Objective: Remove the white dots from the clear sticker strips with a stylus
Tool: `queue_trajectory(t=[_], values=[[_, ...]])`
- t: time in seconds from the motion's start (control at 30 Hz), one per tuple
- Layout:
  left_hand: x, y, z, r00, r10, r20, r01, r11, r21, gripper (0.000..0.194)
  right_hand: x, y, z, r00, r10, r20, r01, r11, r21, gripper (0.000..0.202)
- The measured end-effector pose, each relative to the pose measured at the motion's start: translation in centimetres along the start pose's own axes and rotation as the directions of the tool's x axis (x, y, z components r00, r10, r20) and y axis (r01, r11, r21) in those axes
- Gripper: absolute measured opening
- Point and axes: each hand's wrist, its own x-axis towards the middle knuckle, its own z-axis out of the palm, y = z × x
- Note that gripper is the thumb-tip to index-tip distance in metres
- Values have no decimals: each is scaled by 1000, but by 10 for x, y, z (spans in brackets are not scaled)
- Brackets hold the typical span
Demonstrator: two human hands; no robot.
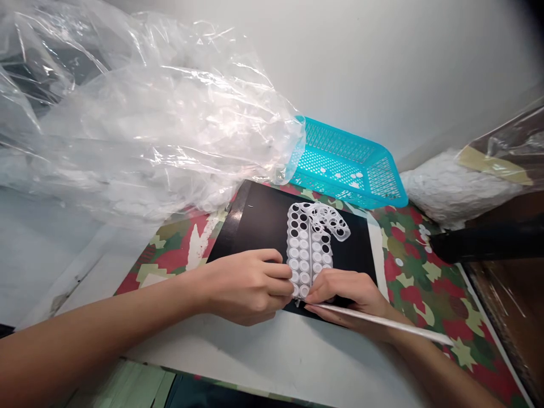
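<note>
A white plastic sheet of joined rings (310,245) lies on a black board (267,218). Round white discs sit in its lower rows, while dark holes show in the upper rows. Its far end curls over to the right in a loose bunch of rings. My left hand (250,286) has its fingers curled in at the sheet's lower left edge; whatever its fingertips grip is hidden. Between the thumb and fingers of my right hand (351,292), at the sheet's lower right corner, is a long thin white strip (399,323) that reaches out to the right.
Behind the board stands a turquoise basket (382,170) with a few white pieces inside. A large clear plastic bag (170,124) bulges over the left side. Another bag of white material (459,184) and a black cylindrical object (488,241) are at right, near small loose white discs (398,262).
</note>
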Motion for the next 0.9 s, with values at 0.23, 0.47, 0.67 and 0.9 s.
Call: queue_trajectory(t=[0.23,0.47,0.67,0.9], values=[[1,2,3,1000,-22,9,22,999,32,31,4,0,-4,997,-19,79,19,1000,-8,12],[0,1,4,997,-63,36,65,997,-44,23,19,-9,-19,968,60,242,-46,997,-61,8],[1,0,4,998,-59,24,61,996,-68,23,33,-8,-30,928,35,371,-9,997,-72,11],[1,0,4,998,-59,12,60,996,-61,20,40,-6,-37,914,-23,405,59,995,-75,12]])
